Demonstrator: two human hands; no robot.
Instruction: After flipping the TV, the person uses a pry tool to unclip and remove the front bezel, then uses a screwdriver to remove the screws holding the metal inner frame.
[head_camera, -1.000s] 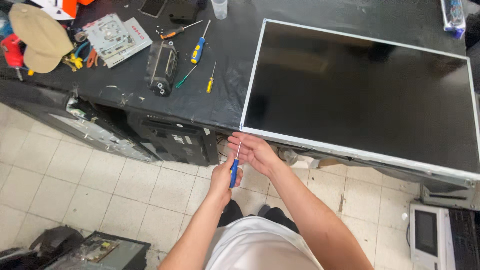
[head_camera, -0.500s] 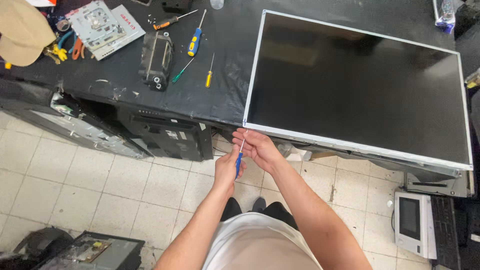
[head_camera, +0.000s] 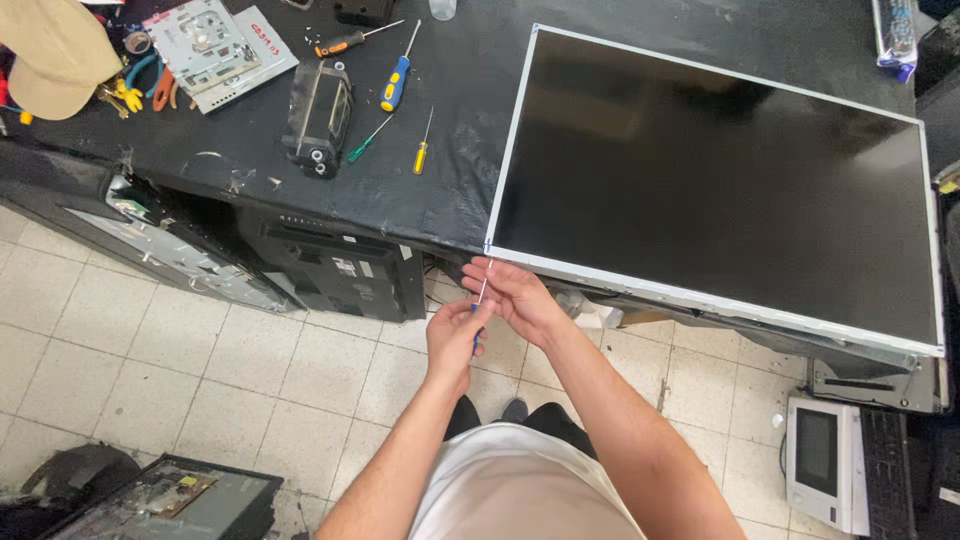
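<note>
A large flat display panel (head_camera: 720, 180) with a thin metal rim lies face up on a black-covered workbench (head_camera: 460, 90). My left hand (head_camera: 452, 335) grips the blue handle of a thin screwdriver (head_camera: 482, 293), whose tip points up at the panel's near left corner. My right hand (head_camera: 512, 295) pinches the screwdriver's shaft just below that corner.
On the bench lie a blue and yellow screwdriver (head_camera: 397, 82), an orange one (head_camera: 345, 42), a green one (head_camera: 366, 142), a small yellow one (head_camera: 423, 150), a black bracket (head_camera: 318, 115), a metal plate (head_camera: 205, 50) and a tan cap (head_camera: 55, 55). Dismantled casings lean below; a small device (head_camera: 825, 460) sits on the tiled floor.
The view has shifted slightly. Both hands stay at the panel's near left corner with the screwdriver, which now points more closely at the corner.
</note>
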